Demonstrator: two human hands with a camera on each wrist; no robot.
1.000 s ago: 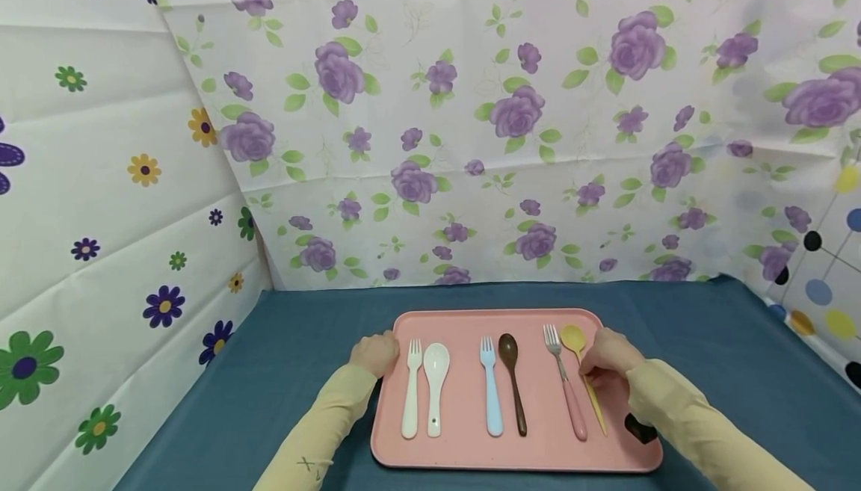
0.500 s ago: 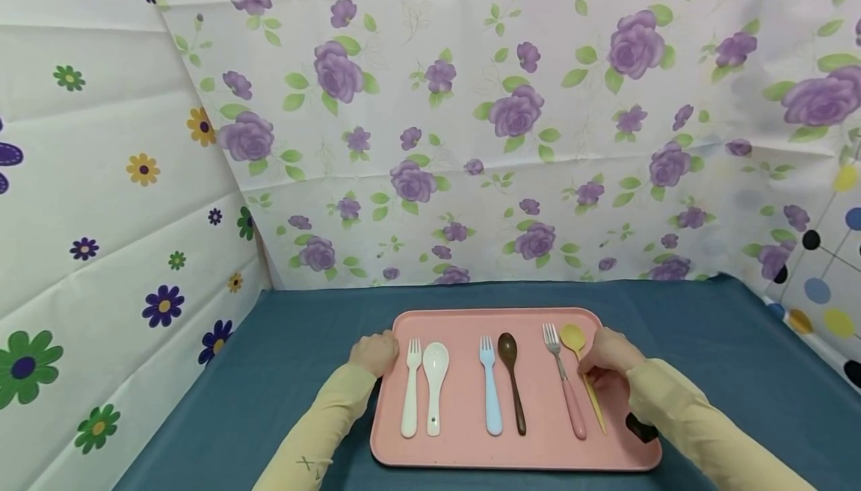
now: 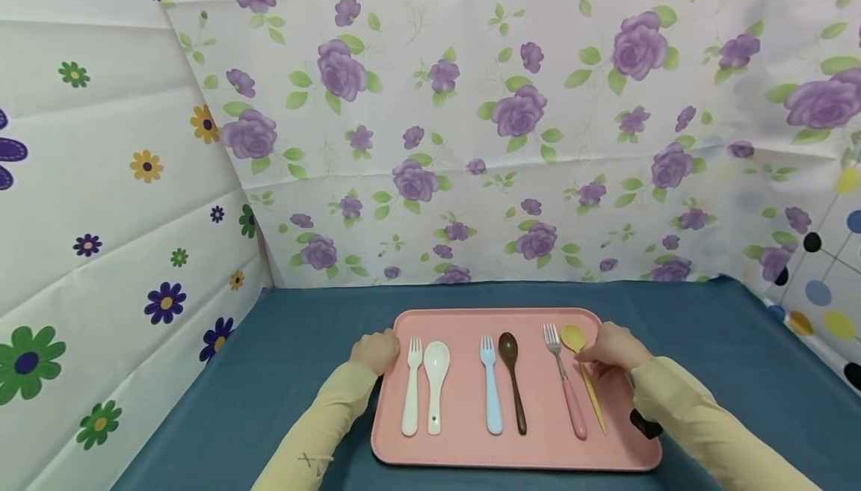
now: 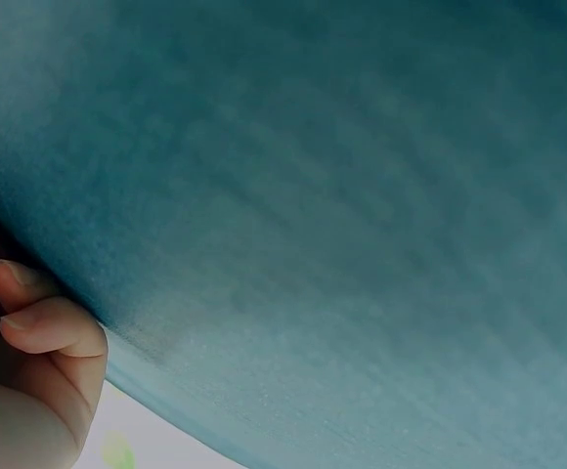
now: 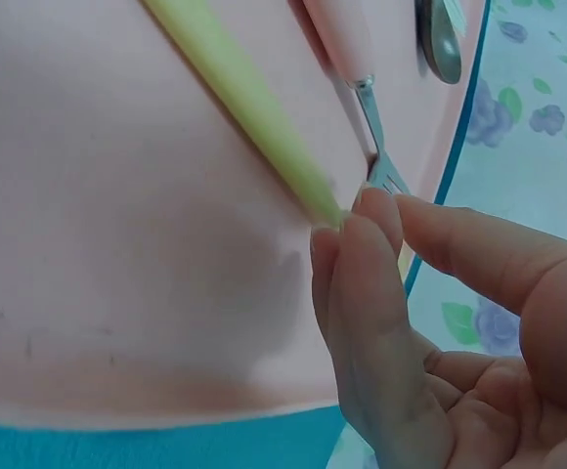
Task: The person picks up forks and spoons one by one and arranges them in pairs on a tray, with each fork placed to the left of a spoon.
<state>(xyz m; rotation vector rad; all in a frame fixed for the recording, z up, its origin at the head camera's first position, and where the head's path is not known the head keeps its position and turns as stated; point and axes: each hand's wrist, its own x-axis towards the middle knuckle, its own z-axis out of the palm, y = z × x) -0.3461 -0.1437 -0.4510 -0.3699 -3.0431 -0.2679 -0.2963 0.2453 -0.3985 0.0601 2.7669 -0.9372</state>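
Observation:
A pink tray (image 3: 464, 450) lies on the blue cloth, bearing three fork-and-spoon pairs. My left hand (image 3: 375, 352) grips its left rim; in the left wrist view the fingers (image 4: 54, 327) are curled. On the right side of the tray, my right hand (image 3: 613, 347) pinches the yellow spoon (image 3: 593, 399) at its neck, thumb and fingertips together. The spoon still rests on the tray, its handle (image 5: 249, 107) slanting away from the fingertips in the right wrist view. Just left of it is a fork with a pink handle (image 3: 572, 405).
A white fork (image 3: 410, 394) and white spoon (image 3: 435, 383) lie at the tray's left. Mid-tray are a light blue fork (image 3: 492, 394) and a brown spoon (image 3: 514, 379). Flowered sheets (image 3: 471, 125) hang behind and to the sides of the cloth-covered table (image 3: 289, 326).
My right hand and wrist have shifted slightly to the right, with the fingertips still at the yellow spoon. The left hand, tray and cutlery stay where they were.

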